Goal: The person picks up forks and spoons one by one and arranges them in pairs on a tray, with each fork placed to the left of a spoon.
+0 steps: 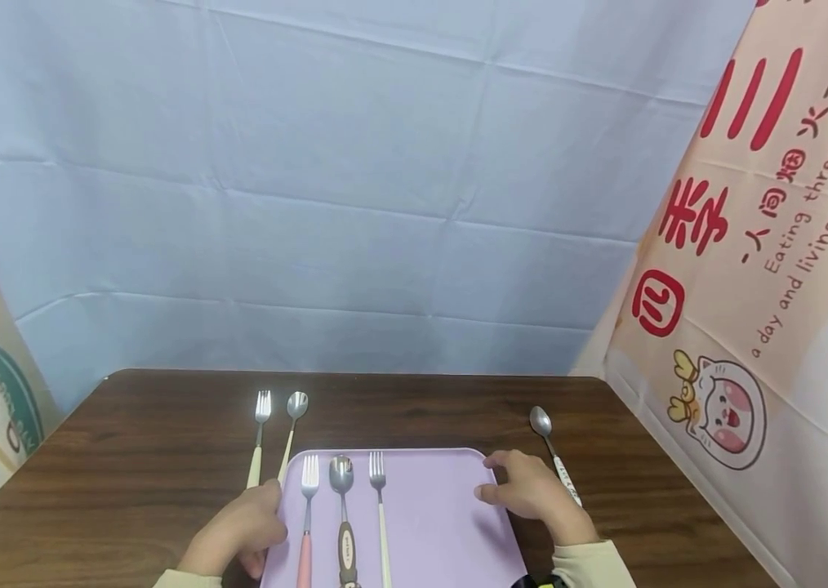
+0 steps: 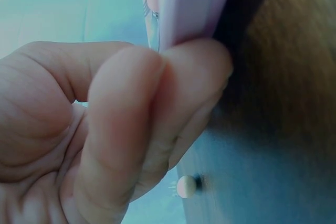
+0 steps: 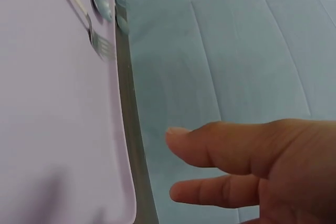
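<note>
A lilac tray [image 1: 443,531] lies on the table before me, bearing three pieces of cutlery. From left to right these are a pink-handled fork [image 1: 308,510], a brown-handled spoon [image 1: 345,514] and a cream-handled fork [image 1: 380,506]. My left hand [image 1: 241,527] grips the tray's left edge; in the left wrist view its curled fingers [image 2: 194,69] meet the tray rim [image 2: 194,9]. Over the tray's right edge, near the far corner, hovers my right hand [image 1: 527,490]. The right wrist view shows its fingers [image 3: 215,190] extended and apart from the tray, holding nothing.
Left of the tray, a cream-handled fork [image 1: 259,441] and a cream-handled spoon [image 1: 292,429] lie on the dark wooden table [image 1: 127,457]. To the right lies a spoon with a patterned white handle [image 1: 557,457]. A blue cloth [image 1: 355,204] hangs behind; a printed cloth [image 1: 774,327] hangs right.
</note>
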A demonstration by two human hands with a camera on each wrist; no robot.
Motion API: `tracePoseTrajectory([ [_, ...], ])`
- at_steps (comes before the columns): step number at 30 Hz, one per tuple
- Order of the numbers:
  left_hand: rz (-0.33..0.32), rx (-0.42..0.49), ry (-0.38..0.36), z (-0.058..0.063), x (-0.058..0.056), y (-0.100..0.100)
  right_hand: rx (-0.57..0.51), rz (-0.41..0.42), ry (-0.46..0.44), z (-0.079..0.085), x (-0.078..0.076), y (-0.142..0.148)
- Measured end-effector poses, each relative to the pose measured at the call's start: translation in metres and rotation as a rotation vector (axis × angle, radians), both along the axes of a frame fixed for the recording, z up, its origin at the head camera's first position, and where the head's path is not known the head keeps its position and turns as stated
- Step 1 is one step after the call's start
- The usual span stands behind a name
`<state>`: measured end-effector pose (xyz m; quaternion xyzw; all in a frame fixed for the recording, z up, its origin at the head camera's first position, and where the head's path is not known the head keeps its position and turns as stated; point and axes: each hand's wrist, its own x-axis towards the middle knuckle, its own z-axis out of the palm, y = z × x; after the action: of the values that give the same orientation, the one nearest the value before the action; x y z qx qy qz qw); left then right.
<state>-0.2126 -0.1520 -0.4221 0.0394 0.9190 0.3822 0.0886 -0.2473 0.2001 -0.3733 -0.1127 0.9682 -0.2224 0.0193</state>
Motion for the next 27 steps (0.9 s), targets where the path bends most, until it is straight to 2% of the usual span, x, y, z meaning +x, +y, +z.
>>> tracePoseTrajectory([
  [4, 0.001, 0.001, -0.004, -0.001, 0.000, 0.001, -0.004, 0.006, 0.022, -0.003, -0.002, 0.010],
  [17, 0.011, -0.002, 0.000, 0.000, 0.001, 0.000, -0.020, -0.044, -0.008, -0.017, -0.009, 0.042],
  [27, 0.003, -0.029, 0.000, 0.001, 0.001, 0.001, -0.024, -0.106, -0.031, -0.016, -0.011, 0.062],
])
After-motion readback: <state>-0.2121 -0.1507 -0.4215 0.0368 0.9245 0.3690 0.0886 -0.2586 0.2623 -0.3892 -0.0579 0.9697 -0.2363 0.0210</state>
